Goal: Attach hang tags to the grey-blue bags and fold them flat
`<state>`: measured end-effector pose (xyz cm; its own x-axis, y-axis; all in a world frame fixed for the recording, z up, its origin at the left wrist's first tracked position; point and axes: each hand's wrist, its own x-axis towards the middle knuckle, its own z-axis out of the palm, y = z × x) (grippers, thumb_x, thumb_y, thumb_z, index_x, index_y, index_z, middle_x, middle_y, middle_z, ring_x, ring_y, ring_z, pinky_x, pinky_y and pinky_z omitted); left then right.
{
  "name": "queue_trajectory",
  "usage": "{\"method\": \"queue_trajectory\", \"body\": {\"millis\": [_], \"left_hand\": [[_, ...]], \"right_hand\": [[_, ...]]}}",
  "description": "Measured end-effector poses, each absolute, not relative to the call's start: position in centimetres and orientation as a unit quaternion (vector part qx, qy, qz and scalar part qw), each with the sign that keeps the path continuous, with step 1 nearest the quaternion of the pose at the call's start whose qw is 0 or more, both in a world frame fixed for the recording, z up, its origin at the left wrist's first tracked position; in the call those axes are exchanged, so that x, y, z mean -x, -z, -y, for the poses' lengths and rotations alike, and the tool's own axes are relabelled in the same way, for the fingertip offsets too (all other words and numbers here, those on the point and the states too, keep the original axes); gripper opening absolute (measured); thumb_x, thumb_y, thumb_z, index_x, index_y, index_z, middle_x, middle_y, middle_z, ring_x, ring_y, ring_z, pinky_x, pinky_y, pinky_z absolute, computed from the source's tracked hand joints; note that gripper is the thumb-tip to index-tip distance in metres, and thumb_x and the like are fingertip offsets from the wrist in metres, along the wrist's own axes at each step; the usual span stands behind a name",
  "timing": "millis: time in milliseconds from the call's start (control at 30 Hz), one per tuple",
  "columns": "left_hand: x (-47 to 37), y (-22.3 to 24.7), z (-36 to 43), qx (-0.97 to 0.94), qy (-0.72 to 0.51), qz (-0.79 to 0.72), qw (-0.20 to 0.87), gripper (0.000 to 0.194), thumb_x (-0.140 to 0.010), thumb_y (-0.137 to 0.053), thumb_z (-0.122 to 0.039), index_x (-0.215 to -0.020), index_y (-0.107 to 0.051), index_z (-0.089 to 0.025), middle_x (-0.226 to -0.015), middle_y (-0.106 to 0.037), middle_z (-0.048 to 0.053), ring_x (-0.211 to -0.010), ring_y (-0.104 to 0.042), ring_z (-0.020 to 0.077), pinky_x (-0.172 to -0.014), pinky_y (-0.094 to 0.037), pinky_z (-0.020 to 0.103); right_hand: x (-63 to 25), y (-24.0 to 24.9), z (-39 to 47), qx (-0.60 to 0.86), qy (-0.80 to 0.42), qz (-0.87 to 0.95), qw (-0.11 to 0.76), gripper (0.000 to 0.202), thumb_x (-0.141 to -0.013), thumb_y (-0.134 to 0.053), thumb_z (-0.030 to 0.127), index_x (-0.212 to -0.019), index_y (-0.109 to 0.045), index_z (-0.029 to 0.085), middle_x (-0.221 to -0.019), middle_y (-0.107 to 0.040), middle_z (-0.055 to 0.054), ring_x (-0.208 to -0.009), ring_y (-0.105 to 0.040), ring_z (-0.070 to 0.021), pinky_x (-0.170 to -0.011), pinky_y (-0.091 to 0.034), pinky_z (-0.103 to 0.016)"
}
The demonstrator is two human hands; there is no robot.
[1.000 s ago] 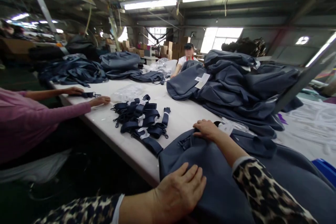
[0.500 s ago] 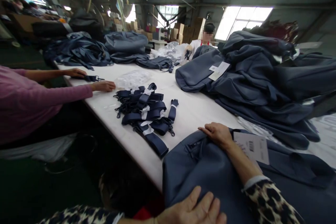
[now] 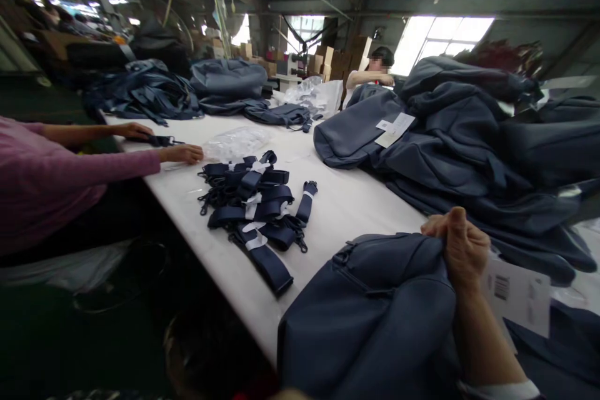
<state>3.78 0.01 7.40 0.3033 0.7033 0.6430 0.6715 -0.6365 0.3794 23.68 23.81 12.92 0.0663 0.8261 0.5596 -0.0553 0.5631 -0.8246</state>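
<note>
Head view: right hand [image 3: 464, 250] gripping the bag [image 3: 365, 319] by its edge; left hand [image 3: 290, 395] nearside, finger state indeterminable; straps [image 3: 272, 200] left of bag.

Gathered in the right hand's fingers [image 3: 455, 226], the slack navy-blue bag [image 3: 375, 325] looks like smooth, leather-like cloth with a low sheen. Beside them, the white rectangular printed tag [image 3: 522, 295] looks like matt card. Left of the fingers, the coiled dark-navy straps [image 3: 270, 265] look like matt webbing, banded in white paper-like strips [image 3: 255, 241]. Farther off, the crumpled clear packet [image 3: 237, 142] is glossy plastic film; the flat white worktop [image 3: 359, 200] is smooth.
</note>
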Motion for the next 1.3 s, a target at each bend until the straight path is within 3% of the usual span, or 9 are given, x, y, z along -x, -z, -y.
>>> {"method": "queue_trajectory", "body": {"millis": [133,200,267,433,500,667,867,1100,1300], "left_hand": [[-0.9,-11.3,-5.4,-0.725,-0.435,-0.523,0.111,0.026,-0.091,-0.063,-0.034,-0.114,-0.062,-0.023,-0.113,-0.067,0.009,-0.105,-0.062,0.0216,-0.087,-0.053,0.034],[-0.9,-10.8,-9.2,-0.708,-0.381,-0.560,0.197,0.050,-0.082,-0.072,-0.049,-0.119,-0.058,-0.020,-0.117,-0.064,0.009,-0.103,-0.060,0.0230,-0.086,-0.051,0.034],[-1.4,-9.2,-12.4,-0.720,-0.331,-0.552,0.258,0.050,-0.080,-0.070,-0.056,-0.112,-0.060,-0.019,-0.105,-0.065,0.006,-0.092,-0.059,0.0207,-0.080,-0.048,0.031],[-2.0,-5.3,-16.4,-0.653,-0.397,-0.509,0.397,0.045,-0.092,-0.050,-0.053,-0.067,-0.056,-0.016,-0.061,-0.046,-0.004,-0.061,-0.041,0.0112,-0.057,-0.032,0.024],[-2.0,-4.6,-16.9,-0.573,-0.462,-0.486,0.471,0.046,-0.086,-0.057,-0.055,-0.064,-0.056,-0.015,-0.058,-0.043,-0.005,-0.057,-0.036,0.0099,-0.053,-0.026,0.024],[-2.4,-3.5,-17.9,-0.444,-0.543,-0.417,0.578,0.049,-0.073,-0.072,-0.060,-0.069,-0.060,-0.013,-0.060,-0.051,-0.004,-0.056,-0.039,0.0089,-0.053,-0.028,0.023],[-3.9,-1.5,-18.8,-0.379,-0.580,-0.366,0.622,0.047,-0.080,-0.066,-0.057,-0.084,-0.062,-0.011,-0.072,-0.059,0.000,-0.066,-0.051,0.0112,-0.065,-0.042,0.025],[-3.1,-2.8,-18.2,-0.368,-0.584,-0.358,0.629,0.041,-0.083,-0.068,-0.050,-0.095,-0.068,-0.010,-0.083,-0.065,0.002,-0.074,-0.057,0.0131,-0.070,-0.044,0.024],[-0.9,-2.7,-10.0,-0.295,-0.601,-0.342,0.659,0.049,-0.084,-0.071,-0.049,-0.123,-0.063,-0.020,-0.127,-0.064,0.007,-0.112,-0.060,0.0200,-0.094,-0.045,0.028]], "right_hand": [[-23.7,-12.4,-24.3,0.326,-0.322,0.595,0.660,0.061,-0.080,-0.064,0.067,-0.044,-0.046,0.021,-0.046,-0.047,0.002,-0.048,-0.050,-0.0134,-0.051,-0.041,-0.029],[-23.9,-12.1,-24.6,0.339,-0.312,0.605,0.650,0.060,-0.083,-0.062,0.065,-0.044,-0.046,0.021,-0.047,-0.048,0.002,-0.049,-0.048,-0.0129,-0.051,-0.039,-0.029],[-24.2,-12.0,-25.0,0.372,-0.293,0.628,0.617,0.059,-0.084,-0.061,0.063,-0.046,-0.048,0.021,-0.049,-0.048,0.002,-0.048,-0.044,-0.0117,-0.050,-0.035,-0.028],[-24.1,-13.3,-24.4,0.374,-0.153,0.783,0.472,0.036,-0.088,-0.061,0.055,-0.073,-0.065,0.022,-0.072,-0.063,0.000,-0.071,-0.056,-0.0169,-0.069,-0.042,-0.030],[-23.2,-14.0,-23.0,0.300,-0.120,0.864,0.386,0.029,-0.093,-0.057,0.049,-0.083,-0.068,0.023,-0.087,-0.068,-0.002,-0.087,-0.059,-0.0191,-0.081,-0.042,-0.032],[-20.7,-13.7,-19.2,0.192,-0.059,0.967,0.156,0.039,-0.100,-0.048,0.046,-0.073,-0.061,0.021,-0.076,-0.063,0.000,-0.076,-0.055,-0.0165,-0.078,-0.038,-0.033],[-19.8,-12.2,-19.3,0.228,0.037,0.955,0.186,0.043,-0.102,-0.042,0.046,-0.074,-0.062,0.020,-0.077,-0.062,-0.004,-0.079,-0.053,-0.0198,-0.075,-0.037,-0.035],[-21.4,-13.9,-15.0,0.247,0.014,0.941,0.232,0.043,-0.093,-0.053,0.057,-0.118,-0.063,0.024,-0.129,-0.060,-0.011,-0.117,-0.052,-0.0293,-0.095,-0.044,-0.045],[-21.2,-12.5,-6.2,0.232,0.092,0.945,0.209,0.068,-0.087,-0.052,0.065,-0.137,-0.053,0.019,-0.136,-0.059,-0.017,-0.121,-0.055,-0.0370,-0.092,-0.048,-0.052]]}}
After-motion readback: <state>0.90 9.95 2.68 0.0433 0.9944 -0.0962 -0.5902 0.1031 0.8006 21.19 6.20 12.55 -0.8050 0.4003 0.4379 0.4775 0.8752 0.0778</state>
